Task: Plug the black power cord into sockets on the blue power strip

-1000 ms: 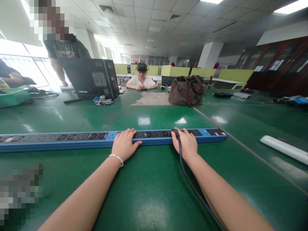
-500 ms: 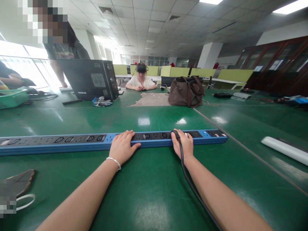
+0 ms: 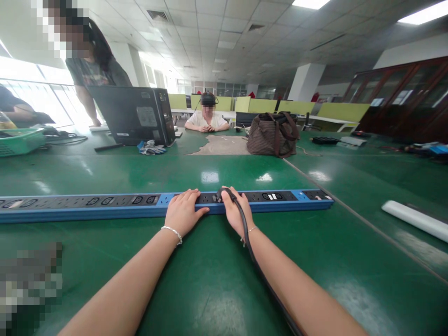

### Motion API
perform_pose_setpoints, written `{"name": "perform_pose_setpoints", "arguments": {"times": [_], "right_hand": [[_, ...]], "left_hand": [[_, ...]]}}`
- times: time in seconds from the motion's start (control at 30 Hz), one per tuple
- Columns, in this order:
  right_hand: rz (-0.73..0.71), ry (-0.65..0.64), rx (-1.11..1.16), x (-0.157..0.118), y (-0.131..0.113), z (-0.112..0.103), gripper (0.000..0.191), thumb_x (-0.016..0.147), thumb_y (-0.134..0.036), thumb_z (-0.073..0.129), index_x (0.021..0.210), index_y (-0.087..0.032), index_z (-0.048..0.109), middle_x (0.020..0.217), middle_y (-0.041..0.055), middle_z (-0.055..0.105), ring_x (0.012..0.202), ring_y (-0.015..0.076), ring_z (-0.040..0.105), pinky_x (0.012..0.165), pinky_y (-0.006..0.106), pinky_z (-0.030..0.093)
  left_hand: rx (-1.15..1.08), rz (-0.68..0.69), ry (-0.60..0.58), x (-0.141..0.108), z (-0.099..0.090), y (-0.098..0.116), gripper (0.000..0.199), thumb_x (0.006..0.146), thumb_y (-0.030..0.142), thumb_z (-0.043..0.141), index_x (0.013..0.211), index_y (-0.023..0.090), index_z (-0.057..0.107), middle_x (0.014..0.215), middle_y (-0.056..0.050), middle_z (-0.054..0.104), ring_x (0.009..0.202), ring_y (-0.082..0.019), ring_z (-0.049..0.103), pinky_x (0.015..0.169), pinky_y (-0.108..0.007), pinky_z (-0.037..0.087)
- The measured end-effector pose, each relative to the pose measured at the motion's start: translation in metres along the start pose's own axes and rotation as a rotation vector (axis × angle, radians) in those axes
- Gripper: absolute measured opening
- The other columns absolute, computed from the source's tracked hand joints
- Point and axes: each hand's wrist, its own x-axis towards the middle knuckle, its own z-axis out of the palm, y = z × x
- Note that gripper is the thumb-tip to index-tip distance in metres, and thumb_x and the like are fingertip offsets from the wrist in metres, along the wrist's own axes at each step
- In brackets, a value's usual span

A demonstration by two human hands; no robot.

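Observation:
A long blue power strip (image 3: 269, 206) with a black face and several sockets lies across the green table. My left hand (image 3: 181, 211) grips it, fingers over the top and far edge, thumb against the near side. Just to the right, my right hand (image 3: 238, 212) is closed around a black power plug (image 3: 224, 192) at the strip's sockets. Whether its pins are in a socket is hidden. From the plug a thick black cable (image 3: 252, 259) runs back along my right forearm to the bottom of the view.
Beyond the strip stand a black computer case (image 3: 140, 116), gloves (image 3: 151, 147) and a brown bag (image 3: 271, 133). A white bar (image 3: 416, 219) lies at right, a green basket (image 3: 21, 141) at far left. Across the table sits a person (image 3: 207, 119); another person (image 3: 100, 72) stands behind the case.
My right hand has moved left along the strip with the plug, closer to my left hand. White-marked sockets now show where it was. My left hand stays on the strip.

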Motion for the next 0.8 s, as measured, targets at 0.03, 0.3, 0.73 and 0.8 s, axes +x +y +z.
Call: {"name": "perform_pose_setpoints", "arguments": {"times": [0.03,0.3,0.73,0.8], "right_hand": [[0.031,-0.026,-0.020,0.001,-0.009,0.008,0.041,0.093,-0.042,0.035,0.116,-0.022,0.062,0.121,0.0065,0.063,0.126,0.0217,0.045,0.110,0.044,0.019],[0.109,-0.080,-0.235,0.007,-0.036,0.037,0.041,0.093,-0.041,0.034,0.120,-0.022,0.060,0.125,0.0066,0.060,0.128,0.0219,0.042,0.109,0.047,0.017],[0.040,-0.022,-0.384,0.003,-0.047,0.054,0.045,0.093,-0.036,0.035,0.122,-0.011,0.058,0.117,0.0131,0.064,0.120,0.0234,0.050,0.105,0.038,0.026],[0.035,-0.006,-0.390,0.003,-0.047,0.055,0.044,0.092,-0.036,0.036,0.120,-0.011,0.059,0.115,0.0129,0.065,0.119,0.0239,0.051,0.105,0.039,0.026]], "left_hand": [[-0.003,-0.001,0.001,0.000,0.000,0.000,0.050,0.078,0.049,0.057,0.118,0.019,0.054,0.128,-0.009,0.058,0.120,-0.025,0.050,0.101,-0.040,0.036],[-0.039,0.009,0.054,0.000,0.000,0.000,0.044,0.077,0.042,0.059,0.115,0.021,0.055,0.122,-0.006,0.062,0.116,-0.024,0.053,0.098,-0.037,0.038],[-0.073,-0.012,0.045,0.000,-0.001,0.002,0.032,0.084,0.028,0.046,0.114,0.020,0.056,0.123,-0.005,0.062,0.118,-0.020,0.052,0.097,-0.035,0.037],[-0.074,-0.011,0.053,0.000,-0.001,0.002,0.032,0.085,0.028,0.044,0.113,0.020,0.057,0.122,-0.006,0.062,0.118,-0.020,0.052,0.097,-0.035,0.038]]}}
